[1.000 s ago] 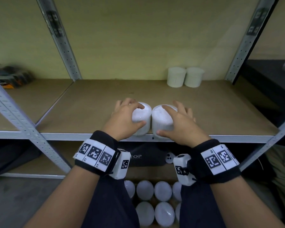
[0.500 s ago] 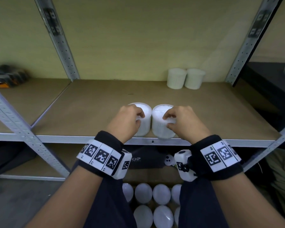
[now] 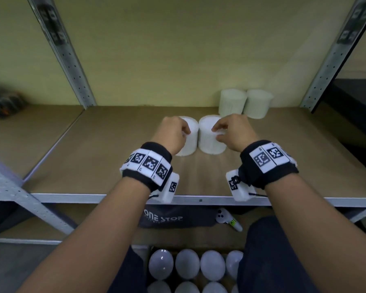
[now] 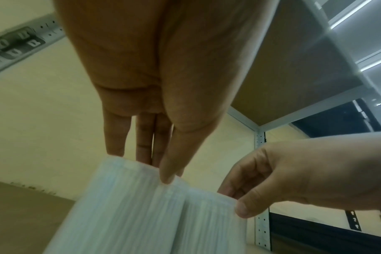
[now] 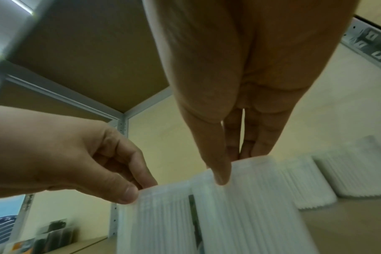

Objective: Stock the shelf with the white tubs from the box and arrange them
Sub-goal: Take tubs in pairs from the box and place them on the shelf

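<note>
Two white ribbed tubs stand side by side in the middle of the brown shelf [image 3: 89,166]. My left hand [image 3: 185,132] pinches the top rim of the left tub [image 3: 190,142], with the thumb on the near side and the fingers behind it, as the left wrist view shows [image 4: 124,206]. My right hand [image 3: 217,133] pinches the rim of the right tub [image 3: 209,142] the same way [image 5: 239,214]. Two more tubs [image 3: 232,102] [image 3: 257,103] stand at the back right against the wall. Several tub lids show in the box [image 3: 186,265] below me.
Grey slotted uprights [image 3: 72,66] [image 3: 330,60] frame the shelf bay. A dark bag [image 3: 163,218] and a white controller [image 3: 222,216] lie on the lower shelf. Black and orange items [image 3: 0,106] sit on the neighbouring shelf at the left.
Both hands have shifted from wrapping the tubs' sides to pinching their rims. The two tubs have moved from the shelf's front edge back toward the pair at the wall.
</note>
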